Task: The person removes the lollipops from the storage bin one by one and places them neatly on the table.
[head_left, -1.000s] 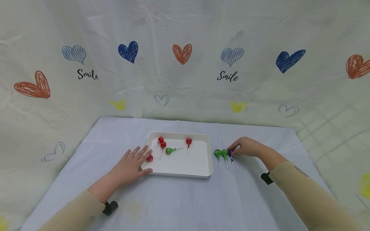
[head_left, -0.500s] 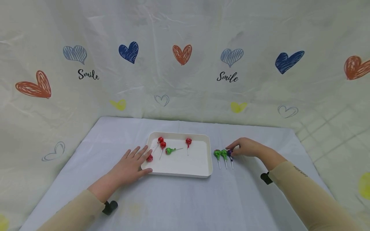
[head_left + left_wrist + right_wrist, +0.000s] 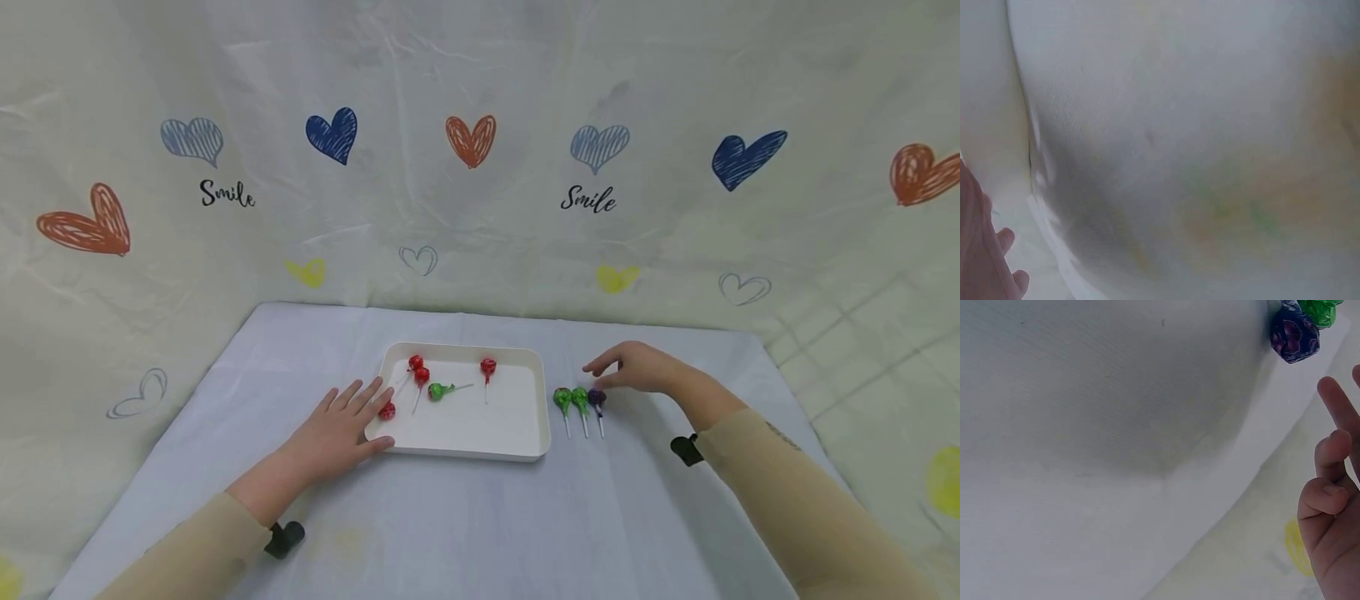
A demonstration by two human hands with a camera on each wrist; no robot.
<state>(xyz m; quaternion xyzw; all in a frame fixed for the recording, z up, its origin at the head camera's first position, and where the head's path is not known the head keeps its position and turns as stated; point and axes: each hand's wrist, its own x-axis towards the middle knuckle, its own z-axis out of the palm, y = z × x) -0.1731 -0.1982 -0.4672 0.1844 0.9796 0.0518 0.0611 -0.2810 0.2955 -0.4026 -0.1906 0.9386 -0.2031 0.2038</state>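
My left hand (image 3: 339, 429) rests, fingers spread, on the left edge of a white tray (image 3: 480, 429). Several red lollipops (image 3: 488, 367) and one green lollipop (image 3: 437, 392) lie scattered in that tray. To its right, a row on the cloth holds two green lollipops (image 3: 580, 397) and a purple lollipop (image 3: 597, 397), sticks toward me. My right hand (image 3: 643, 367) hovers just behind the purple one, holding nothing; thumb and index finger are apart. In the right wrist view, a gap separates the purple lollipop (image 3: 1294, 336) from the fingers (image 3: 1338, 406). The left wrist view catches only part of the left hand (image 3: 985, 250).
A white cloth (image 3: 465, 525) covers the table. Behind it hangs a pale curtain (image 3: 480, 217) printed with hearts and "Smile" lettering. Dark wrist cameras sit below both sleeves.
My right hand has let go of the purple lollipop and moved up and back from it. The purple lollipop stays beside the green ones. My left hand has not moved.
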